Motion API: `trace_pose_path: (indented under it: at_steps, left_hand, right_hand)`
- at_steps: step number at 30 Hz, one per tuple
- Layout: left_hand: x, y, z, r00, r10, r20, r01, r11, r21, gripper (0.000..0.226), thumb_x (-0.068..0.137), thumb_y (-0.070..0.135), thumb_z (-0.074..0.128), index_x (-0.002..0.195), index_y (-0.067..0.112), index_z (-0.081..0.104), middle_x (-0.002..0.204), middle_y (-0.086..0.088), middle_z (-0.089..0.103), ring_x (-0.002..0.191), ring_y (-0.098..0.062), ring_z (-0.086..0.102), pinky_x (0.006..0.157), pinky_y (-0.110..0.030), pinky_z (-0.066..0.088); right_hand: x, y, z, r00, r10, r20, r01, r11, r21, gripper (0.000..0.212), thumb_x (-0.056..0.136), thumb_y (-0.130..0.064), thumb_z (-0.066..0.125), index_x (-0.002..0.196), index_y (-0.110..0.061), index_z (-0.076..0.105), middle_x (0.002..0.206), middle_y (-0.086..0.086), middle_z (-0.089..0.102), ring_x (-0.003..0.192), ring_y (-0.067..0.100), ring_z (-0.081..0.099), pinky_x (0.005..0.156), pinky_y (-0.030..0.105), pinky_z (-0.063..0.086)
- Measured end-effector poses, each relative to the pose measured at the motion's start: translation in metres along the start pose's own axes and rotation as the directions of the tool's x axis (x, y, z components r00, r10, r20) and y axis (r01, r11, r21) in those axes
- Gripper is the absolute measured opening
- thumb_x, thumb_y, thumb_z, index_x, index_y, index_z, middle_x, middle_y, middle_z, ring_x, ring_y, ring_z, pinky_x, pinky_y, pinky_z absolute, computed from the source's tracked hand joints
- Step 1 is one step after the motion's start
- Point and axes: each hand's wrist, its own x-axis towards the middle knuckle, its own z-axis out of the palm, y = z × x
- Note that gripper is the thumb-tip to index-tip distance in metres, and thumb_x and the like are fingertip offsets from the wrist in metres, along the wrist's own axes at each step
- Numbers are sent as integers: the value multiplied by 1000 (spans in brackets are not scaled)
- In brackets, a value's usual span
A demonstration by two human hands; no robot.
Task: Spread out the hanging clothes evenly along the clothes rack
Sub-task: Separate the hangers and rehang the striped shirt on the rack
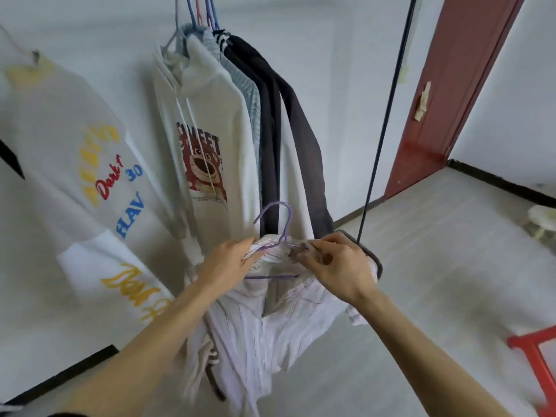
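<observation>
A white striped shirt [258, 323] on a purple hanger [278, 224] is off the rack, held low in front of me. My left hand [225, 263] grips the shirt's collar at the hanger's left shoulder. My right hand [334, 263] pinches the collar at the right shoulder. Behind them several garments hang bunched together: a white hoodie with a bear print [207, 139], a pale striped piece [246, 94] and dark garments [276, 121]. Their hanger hooks [201, 10] crowd together at the top edge. The rail itself is out of view.
A white sweatshirt with coloured lettering [69, 152] hangs apart at the left. A dark rack pole [388, 115] slants down to the right of the clothes. A red door frame [445, 91] stands at the right, a red stool [535, 356] at the lower right.
</observation>
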Motion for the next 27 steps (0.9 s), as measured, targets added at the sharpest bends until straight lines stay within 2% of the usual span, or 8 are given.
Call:
trace_pose_path:
  at_steps: [3, 7, 10, 14, 19, 22, 24, 27]
  left_hand:
    - [-4, -21, -16, 997, -68, -36, 63, 991, -116, 39, 94, 51, 47, 95, 16, 64, 79, 2, 65, 72, -20, 60, 60, -30, 41]
    - [-3, -36, -32, 980, -197, -24, 182, 940, -288, 30, 94, 44, 55, 88, 16, 63, 76, 1, 65, 73, -19, 62, 67, -31, 45]
    - [10, -49, -46, 955, -292, -45, 265, 914, -307, 39, 89, 60, 51, 95, 22, 61, 86, 1, 69, 83, -19, 66, 76, -37, 52]
    - [27, -61, -82, 928, -370, -45, 351, 906, -235, 72, 86, 56, 59, 148, 30, 33, 149, -3, 44, 137, -26, 40, 109, -38, 38]
    - [29, -63, -165, 883, -178, -435, 188, 982, -20, 51, 86, 35, 58, 135, 30, 47, 138, 1, 50, 128, -25, 49, 105, -38, 41]
    - [32, -67, -224, 755, -138, -641, 334, 922, 194, 47, 85, 31, 59, 132, 27, 54, 142, 1, 49, 128, -24, 48, 103, -39, 40]
    - [37, -79, -260, 692, -261, -673, 493, 852, 176, 58, 87, 34, 57, 143, 25, 43, 151, -3, 38, 137, -26, 37, 108, -43, 35]
    - [47, -107, -292, 647, -609, -458, 662, 747, -58, 77, 87, 40, 53, 153, 26, 17, 155, -9, 29, 138, -32, 35, 106, -46, 39]
  right_hand:
    - [17, -3, -15, 967, -161, 196, 182, 979, -97, 30, 90, -45, 53, 116, -42, 67, 109, -18, 58, 99, 0, 36, 88, 28, 33]
    - [40, -16, -26, 901, -235, 366, 217, 972, 89, 19, 94, -28, 54, 103, -31, 71, 84, -17, 61, 82, 1, 55, 73, 19, 40]
    - [58, -44, -17, 935, -220, 279, 197, 974, 108, 24, 95, -31, 52, 83, -13, 64, 74, -4, 62, 70, 12, 58, 66, 31, 48]
    - [76, -84, -10, 984, -114, 140, 97, 988, 122, 37, 99, -39, 43, 74, -13, 49, 71, 1, 58, 67, 23, 55, 62, 38, 45]
    - [114, -141, -16, 973, -155, 172, 64, 895, 441, 27, 99, -30, 41, 79, -14, 49, 73, -4, 56, 66, 15, 50, 61, 30, 42]
    - [147, -186, -10, 965, -210, 158, 91, 830, 550, 27, 96, -25, 41, 69, -20, 41, 63, -8, 45, 60, 14, 41, 60, 29, 37]
    - [169, -219, -7, 968, -230, 104, 128, 803, 582, 28, 97, -24, 42, 70, -17, 41, 65, -3, 46, 59, 16, 40, 59, 30, 36]
    - [200, -260, -8, 976, -219, -6, 181, 789, 588, 19, 95, -15, 40, 80, -7, 48, 82, 11, 56, 69, 23, 46, 60, 32, 37]
